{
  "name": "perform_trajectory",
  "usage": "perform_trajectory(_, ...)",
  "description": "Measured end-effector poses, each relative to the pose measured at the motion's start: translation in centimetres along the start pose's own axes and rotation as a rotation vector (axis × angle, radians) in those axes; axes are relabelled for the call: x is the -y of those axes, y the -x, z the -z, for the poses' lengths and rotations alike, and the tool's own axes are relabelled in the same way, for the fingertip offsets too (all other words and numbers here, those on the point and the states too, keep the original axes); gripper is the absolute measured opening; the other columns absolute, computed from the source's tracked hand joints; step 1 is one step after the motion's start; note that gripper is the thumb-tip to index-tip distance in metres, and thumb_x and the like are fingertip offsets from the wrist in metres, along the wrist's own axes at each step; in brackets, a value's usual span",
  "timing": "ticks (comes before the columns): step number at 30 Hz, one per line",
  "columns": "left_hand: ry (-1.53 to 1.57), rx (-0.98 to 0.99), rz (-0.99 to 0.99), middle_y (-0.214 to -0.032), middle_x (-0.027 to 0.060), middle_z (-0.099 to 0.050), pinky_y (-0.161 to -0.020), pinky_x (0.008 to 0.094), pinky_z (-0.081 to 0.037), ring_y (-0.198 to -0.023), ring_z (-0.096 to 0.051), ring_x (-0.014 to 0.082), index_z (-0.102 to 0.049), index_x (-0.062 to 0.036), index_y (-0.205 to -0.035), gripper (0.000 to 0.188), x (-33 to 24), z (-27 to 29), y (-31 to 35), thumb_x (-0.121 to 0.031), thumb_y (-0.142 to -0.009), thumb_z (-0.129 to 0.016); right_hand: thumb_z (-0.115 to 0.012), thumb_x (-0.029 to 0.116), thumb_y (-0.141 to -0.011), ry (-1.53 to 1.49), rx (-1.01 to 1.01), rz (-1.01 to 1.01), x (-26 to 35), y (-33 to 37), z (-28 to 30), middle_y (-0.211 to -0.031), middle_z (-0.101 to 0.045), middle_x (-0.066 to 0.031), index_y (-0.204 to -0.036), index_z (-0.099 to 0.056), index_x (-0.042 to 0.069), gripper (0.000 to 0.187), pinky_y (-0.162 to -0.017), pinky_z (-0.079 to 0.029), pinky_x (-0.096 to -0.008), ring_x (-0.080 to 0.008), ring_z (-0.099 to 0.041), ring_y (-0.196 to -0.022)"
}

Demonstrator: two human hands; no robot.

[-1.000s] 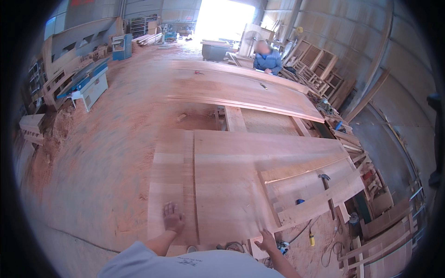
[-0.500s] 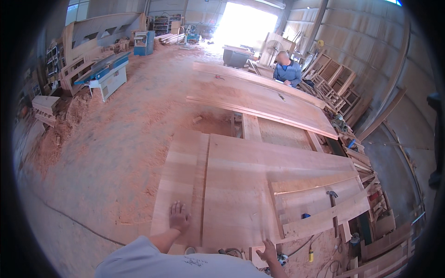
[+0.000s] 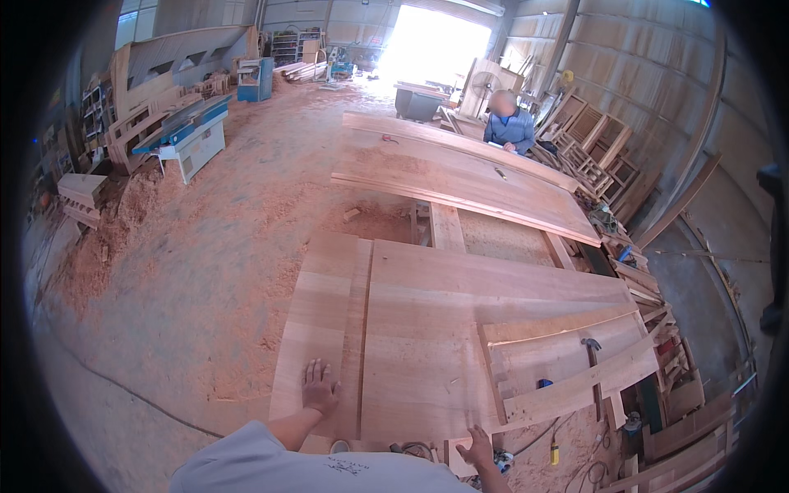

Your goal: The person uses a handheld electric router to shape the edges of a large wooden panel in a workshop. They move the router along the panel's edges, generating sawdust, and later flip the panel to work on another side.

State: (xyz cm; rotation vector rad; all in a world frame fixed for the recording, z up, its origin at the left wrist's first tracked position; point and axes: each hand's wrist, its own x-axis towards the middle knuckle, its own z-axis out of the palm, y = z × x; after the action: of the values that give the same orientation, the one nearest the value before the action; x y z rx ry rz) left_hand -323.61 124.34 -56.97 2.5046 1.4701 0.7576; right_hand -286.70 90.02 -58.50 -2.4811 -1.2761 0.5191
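Note:
My left hand (image 3: 320, 389) lies flat, fingers spread, on a narrow wooden board (image 3: 316, 316) along the left side of a wide wooden panel (image 3: 419, 329). A dark seam runs between board and panel. At the panel's near edge, my right hand (image 3: 477, 449) has its fingers apart and holds nothing; its fingertips meet or nearly meet the wood there. Loose strips (image 3: 567, 324) rest on the right part of the panel. Among them are a claw hammer (image 3: 592, 370) and a small blue object (image 3: 544, 384) too small to name.
Beyond lies another long panel (image 3: 444, 168) with a person (image 3: 509, 127) at its far side. A blue and white machine (image 3: 193, 140) stands at left on the sawdust-strewn floor. Cables and a yellow-handled tool (image 3: 555, 453) are on the floor at right, near wood offcuts (image 3: 682, 394).
Both hands stay in nearly the same places. The view has shifted very slightly and is sharper; the person across the panels has barely moved.

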Motion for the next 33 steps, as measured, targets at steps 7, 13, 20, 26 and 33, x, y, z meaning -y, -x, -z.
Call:
perform_trajectory(7,-0.004,0.012,-0.001,-0.155,0.0279,-0.044,-0.126,0.0565,-0.022,-0.149,-0.034,0.0437,-0.059,0.0012,-0.138,0.062,0.0,0.2,-0.3,-0.038,-0.090,-0.065,-0.087,0.039,-0.077,0.001,-0.009,0.003,0.1,-0.2,-0.2,-0.156,-0.048,-0.0209,-0.142,-0.058,0.006,0.079,-0.122,-0.035,-0.0438,-0.0366,-0.042,-0.147)
perform_trajectory(13,-0.003,0.016,0.000,-0.155,0.0274,-0.043,-0.126,0.0557,-0.022,-0.149,-0.033,0.0433,-0.059,0.0011,-0.138,0.062,-0.1,0.0,-0.3,-0.037,-0.090,-0.066,-0.087,0.039,-0.077,-0.005,-0.014,-0.002,-0.1,-0.1,-0.3,-0.156,-0.048,-0.0212,-0.142,-0.058,0.005,0.079,-0.122,-0.036,-0.0438,-0.0367,-0.042,-0.147)
perform_trajectory(20,-0.006,0.009,0.000,-0.156,0.0269,-0.043,-0.126,0.0554,-0.023,-0.149,-0.033,0.0430,-0.059,0.0009,-0.138,0.062,0.2,-0.2,-0.3,-0.037,-0.090,-0.066,-0.087,0.039,-0.077,-0.004,-0.021,0.005,0.1,-0.1,-0.2,-0.157,-0.047,-0.0207,-0.142,-0.058,0.005,0.079,-0.122,-0.035,-0.0435,-0.0361,-0.042,-0.147)
perform_trajectory(26,0.003,0.006,0.008,-0.156,0.0268,-0.043,-0.126,0.0556,-0.023,-0.149,-0.033,0.0428,-0.060,0.0010,-0.137,0.062,0.0,-0.2,-0.2,-0.037,-0.089,-0.066,-0.087,0.039,-0.076,-0.001,-0.022,0.011,0.0,-0.1,-0.1,-0.156,-0.048,-0.0205,-0.141,-0.058,0.005,0.079,-0.122,-0.035,-0.0434,-0.0362,-0.042,-0.147)
perform_trajectory(33,-0.032,-0.004,-0.001,-0.155,0.0267,-0.044,-0.126,0.0564,-0.022,-0.149,-0.033,0.0428,-0.060,0.0006,-0.138,0.063,0.7,-0.6,0.0,-0.038,-0.089,-0.067,-0.088,0.039,-0.075,-0.019,-0.049,0.045,-0.1,-0.3,-0.6,-0.155,-0.049,-0.0229,-0.141,-0.058,0.004,0.080,-0.122,-0.036,-0.0443,-0.0384,-0.043,-0.145)
